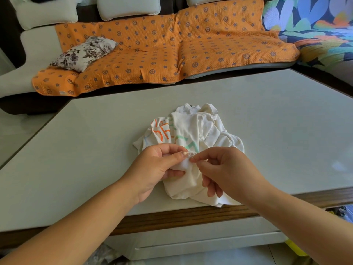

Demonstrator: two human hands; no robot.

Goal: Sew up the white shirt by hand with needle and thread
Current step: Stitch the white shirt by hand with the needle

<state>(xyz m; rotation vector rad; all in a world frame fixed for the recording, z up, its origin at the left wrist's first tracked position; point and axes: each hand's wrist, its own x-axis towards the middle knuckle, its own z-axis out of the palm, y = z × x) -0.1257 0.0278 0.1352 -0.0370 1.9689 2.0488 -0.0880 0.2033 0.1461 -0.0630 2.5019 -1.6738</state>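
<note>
Thumb and forefinger of the right hand pinch the needle, its tip at a raised fold of the shirt. The left hand pinches that fold just beside it. The shirt lies crumpled on the table, near its front edge. Thread too fine to trace.

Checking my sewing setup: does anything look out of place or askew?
Only the white shirt: crumpled in a heap, near end over the table's front edge. Right hand pinches the needle, left hand the cloth.
</note>
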